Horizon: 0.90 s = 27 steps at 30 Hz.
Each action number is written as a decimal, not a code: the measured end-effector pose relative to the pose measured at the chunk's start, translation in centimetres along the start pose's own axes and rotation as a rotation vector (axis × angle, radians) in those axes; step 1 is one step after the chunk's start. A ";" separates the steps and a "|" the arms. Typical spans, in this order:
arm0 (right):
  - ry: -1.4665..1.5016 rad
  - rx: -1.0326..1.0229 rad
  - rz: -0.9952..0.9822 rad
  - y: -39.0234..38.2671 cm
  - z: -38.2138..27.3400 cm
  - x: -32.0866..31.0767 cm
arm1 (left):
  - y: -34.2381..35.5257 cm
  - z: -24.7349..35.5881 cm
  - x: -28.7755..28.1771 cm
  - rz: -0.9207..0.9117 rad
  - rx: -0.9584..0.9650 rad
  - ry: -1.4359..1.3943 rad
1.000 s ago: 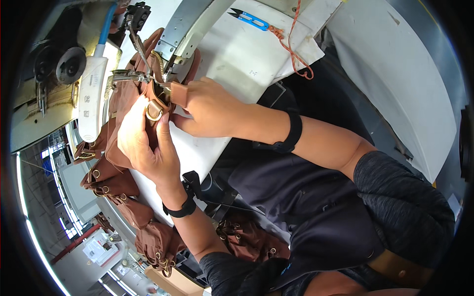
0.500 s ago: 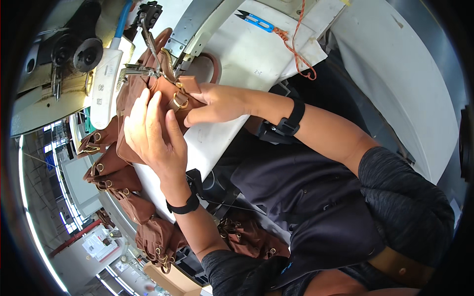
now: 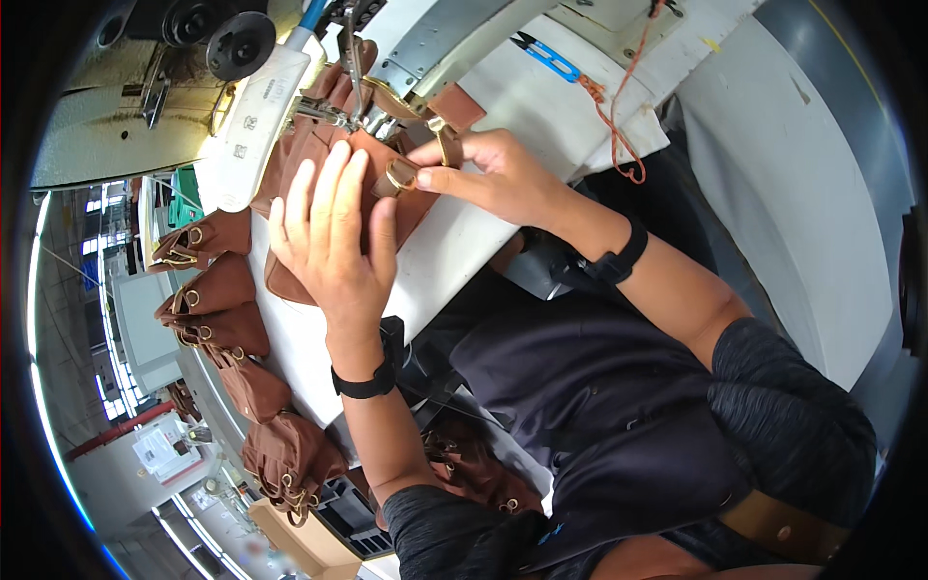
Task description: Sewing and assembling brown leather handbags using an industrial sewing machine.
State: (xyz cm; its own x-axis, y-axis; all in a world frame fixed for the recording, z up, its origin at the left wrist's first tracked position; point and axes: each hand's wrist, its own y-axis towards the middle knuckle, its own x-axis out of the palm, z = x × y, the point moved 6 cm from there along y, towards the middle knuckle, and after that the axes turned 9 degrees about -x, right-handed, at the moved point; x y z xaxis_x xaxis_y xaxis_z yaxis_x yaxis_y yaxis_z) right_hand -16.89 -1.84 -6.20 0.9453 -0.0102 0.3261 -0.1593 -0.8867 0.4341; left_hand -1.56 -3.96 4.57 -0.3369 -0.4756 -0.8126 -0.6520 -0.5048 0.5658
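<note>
My left hand (image 3: 329,237) lies flat, fingers together and stretched out, pressing the brown leather piece (image 3: 309,159) down on the white surface (image 3: 464,242) just in front of the sewing machine (image 3: 425,39). My right hand (image 3: 493,174) comes in from the other side, thumb and fingertips pinched on a small leather strap (image 3: 425,174) that carries a brass ring (image 3: 400,175); it is closed on that strap, not on the big piece. The ring sits right at the tips of my left fingers, on top of the leather, and the needle area (image 3: 353,97) is just beyond it.

As I judge it, I am at the placing stage: the strap with its ring is laid on the piece but does not look stitched down yet, since I am pinching it in position and it is not under the needle. What is left is to slide it under and sew it.

A run of similar brown pieces (image 3: 217,300) with rings hangs off the far left edge of the surface, more brown leather (image 3: 474,464) rests in my lap, and blue-handled snips (image 3: 546,58) lie on the surface beyond my right hand. Whether those other pieces are finished or waiting I cannot tell.
</note>
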 end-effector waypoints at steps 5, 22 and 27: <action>0.058 -0.014 0.097 -0.8 -2.4 1.1 | -0.3 -0.9 0.6 -0.074 -0.054 -0.164; 0.421 0.110 0.173 0.1 -3.7 3.5 | -0.4 0.0 0.5 -0.119 -0.064 -0.270; 0.409 0.120 0.153 0.3 -3.6 3.6 | -0.2 -0.5 0.2 -0.131 -0.077 -0.330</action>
State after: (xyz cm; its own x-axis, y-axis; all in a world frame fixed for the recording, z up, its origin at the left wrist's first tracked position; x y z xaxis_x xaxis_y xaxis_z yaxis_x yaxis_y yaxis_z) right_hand -14.55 -0.53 -1.89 0.7196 0.0163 0.6942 -0.2318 -0.9367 0.2623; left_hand -1.19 -4.37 4.36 -0.4632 -0.1509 -0.8733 -0.6552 -0.6052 0.4521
